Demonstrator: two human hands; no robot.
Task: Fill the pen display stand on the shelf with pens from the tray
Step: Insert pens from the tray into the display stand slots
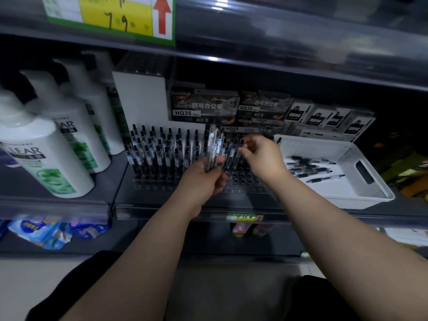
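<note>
The pen display stand sits on the shelf near its front edge, between the bottles on the left and the tray on the right. Its left part is packed with upright black pens in close rows. Its right part shows open holes, with a few pens leaning there behind the hands.

The left hand is raised in front of the middle of the stand, forearm coming up from the lower left. Its fingers are curled round a bundle of pens, which stands nearly upright above the fist, caps at the top.

The right hand hangs over the right part of the stand, wrist bent, forearm reaching in from the lower right. Its fingers are curled toward the bundle, thumb and forefinger close together. Whether they pinch a pen cannot be made out against the dark pens behind.

The white tray rests on the right end of the shelf, just beside the stand, tilted a little toward the front. Loose pens lie flat along its left side.

Behind the stand, at the back of the shelf, boxes of pens marked HQ35 are stacked. White shampoo bottles stand on the left part of the shelf. A yellow and green price sign with a red arrow hangs from the shelf above.
</note>
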